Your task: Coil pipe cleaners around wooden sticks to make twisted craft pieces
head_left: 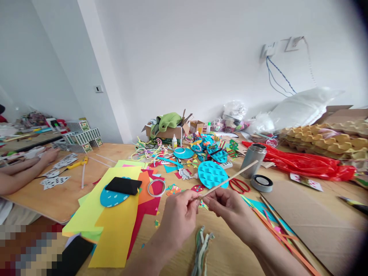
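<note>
The thin wooden stick [230, 178] is looking light and stiff, probably brittle if bent, so its near end is seeming the surest hold. The left hand [179, 211] and right hand [227, 203] are pinching it there, fingers narrowed; its free length is slanting up beyond them toward the metal flask [254, 153].

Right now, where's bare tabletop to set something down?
Widest bare wood: left, between the playing cards and the yellow paper. A narrower strip, with small scraps, lies between the red paper and the left hand. The brown cardboard is mostly uncovered. Crowded: far middle, from the bumpy blue disc back to the green cloth.
</note>
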A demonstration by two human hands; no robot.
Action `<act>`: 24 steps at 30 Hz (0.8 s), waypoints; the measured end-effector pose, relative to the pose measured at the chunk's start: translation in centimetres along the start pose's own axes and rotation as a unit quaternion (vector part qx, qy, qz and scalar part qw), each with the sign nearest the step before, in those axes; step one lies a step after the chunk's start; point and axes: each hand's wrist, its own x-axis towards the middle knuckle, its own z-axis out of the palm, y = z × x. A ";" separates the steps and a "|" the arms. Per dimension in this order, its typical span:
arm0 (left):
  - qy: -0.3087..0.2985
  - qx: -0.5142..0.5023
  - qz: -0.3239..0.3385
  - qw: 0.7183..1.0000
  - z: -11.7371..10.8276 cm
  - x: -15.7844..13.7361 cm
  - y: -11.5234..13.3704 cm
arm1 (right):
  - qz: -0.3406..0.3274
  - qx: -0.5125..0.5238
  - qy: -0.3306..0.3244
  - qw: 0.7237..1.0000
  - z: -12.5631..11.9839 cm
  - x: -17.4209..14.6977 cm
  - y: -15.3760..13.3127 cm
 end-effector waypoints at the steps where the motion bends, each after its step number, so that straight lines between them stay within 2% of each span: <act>1: -0.020 -0.049 -0.022 0.998 -0.1 0.1 0.0 | -0.008 0.003 -0.005 1.000 0.0 0.0 -0.1; 5: -0.100 -0.212 -0.093 0.968 -0.9 0.4 -0.1 | -0.036 0.008 -0.014 0.999 0.0 -0.2 -0.3; 8: -0.129 -0.261 -0.118 0.949 -1.4 0.5 -0.2 | -0.045 0.001 -0.009 0.999 0.0 -0.3 -0.1; 11: -0.138 -0.275 -0.120 0.944 -1.5 0.5 -0.3 | -0.043 -0.009 0.001 0.999 0.1 -0.2 0.2; 14: -0.098 -0.225 -0.101 0.964 -1.0 0.5 -0.3 | -0.031 -0.019 0.016 0.999 0.2 0.1 0.5; 18: -0.032 -0.101 -0.050 0.993 -0.4 0.3 -0.3 | -0.010 -0.003 0.011 1.000 0.2 0.4 0.7; 21: 0.003 -0.016 -0.017 1.000 -0.3 0.2 -0.4 | 0.004 0.033 -0.007 0.999 0.1 0.4 0.6; 24: 0.014 0.014 -0.008 1.000 -0.4 0.1 -0.5 | 0.010 0.051 -0.027 0.998 0.0 0.3 0.4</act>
